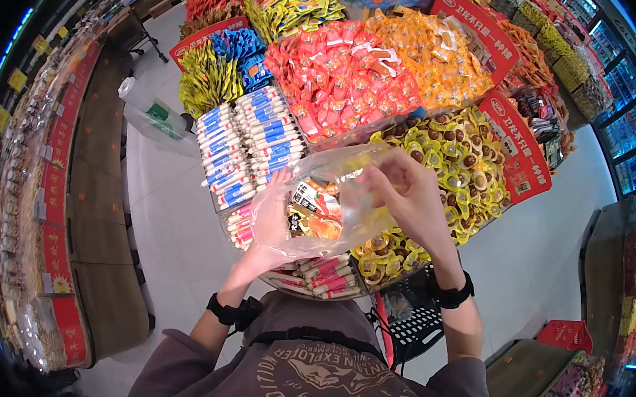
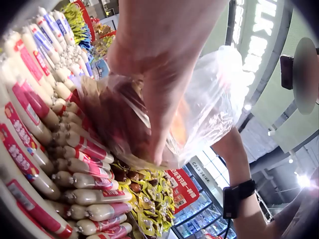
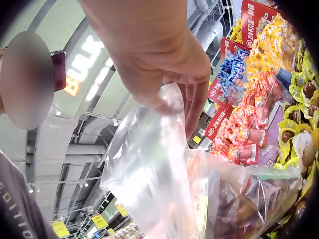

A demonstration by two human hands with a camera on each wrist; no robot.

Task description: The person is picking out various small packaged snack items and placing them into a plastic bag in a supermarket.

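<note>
A clear plastic bag [image 1: 368, 212] hangs between my two hands above the snack display. Inside it lie snack packets [image 1: 315, 212], orange, white and black with printed characters. My left hand [image 1: 271, 213] grips the bag's left side; in the left wrist view its thumb [image 2: 160, 134] lies along the film. At the upper right, my right hand [image 1: 412, 199] pinches the bag's edge between thumb and fingers. The right wrist view shows the bag's upper film [image 3: 147, 154] pulled up toward that hand, with the filled part lower down.
White sausages with blue labels [image 1: 266, 137] fill the bin to the left, pink-labelled ones [image 1: 326, 275] the near bin. Yellow-wrapped brown snacks [image 1: 457, 165] lie right, red packets [image 1: 343, 80] beyond. A bag roll [image 1: 148, 112] stands left, a black basket [image 1: 416, 332] low right.
</note>
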